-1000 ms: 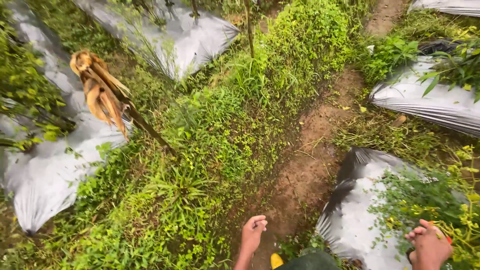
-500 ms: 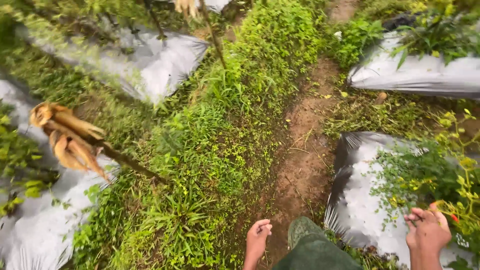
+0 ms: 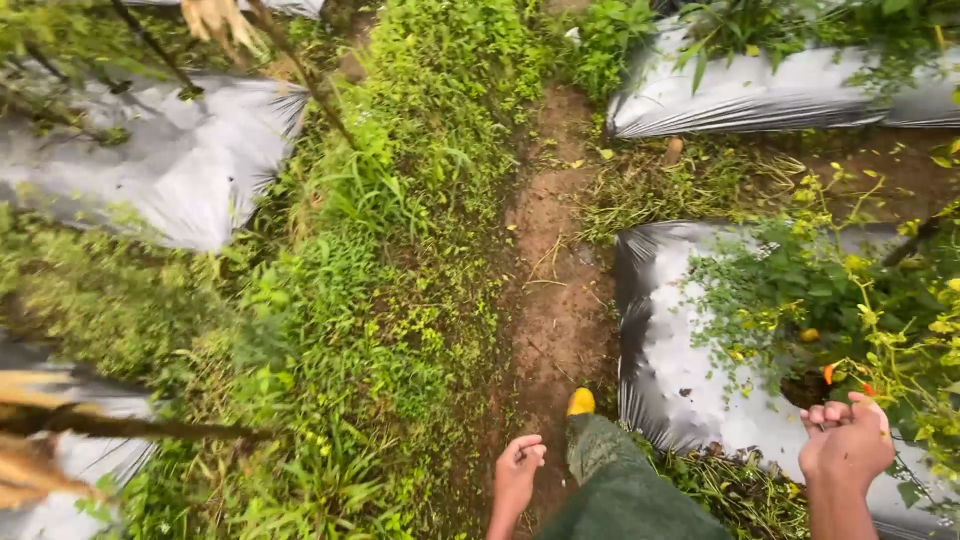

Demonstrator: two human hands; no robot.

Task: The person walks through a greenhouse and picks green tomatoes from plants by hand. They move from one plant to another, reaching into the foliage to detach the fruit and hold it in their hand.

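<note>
My left hand (image 3: pixel 518 470) hangs low at the bottom centre over the dirt path (image 3: pixel 555 270), fingers loosely curled and holding nothing. My right hand (image 3: pixel 848 442) is at the bottom right, fingers curled in a loose fist, just above the silver plastic mulch (image 3: pixel 670 350) and beside a leafy chili plant (image 3: pixel 840 290) with small red and orange fruits. Nothing shows inside that hand. My leg in green trousers (image 3: pixel 620 490) with a yellow boot toe (image 3: pixel 581 401) steps along the path between the hands.
Raised beds under silver plastic lie at the left (image 3: pixel 170 165) and top right (image 3: pixel 760 95). Thick green weeds (image 3: pixel 380 300) fill the strip left of the path. A dry stalk with yellow husks (image 3: pixel 60 425) juts in at the lower left.
The view has moved forward along the path. The dry stalk slid toward the lower left edge. My leg has swung forward, showing the yellow boot toe; both hands stay low.
</note>
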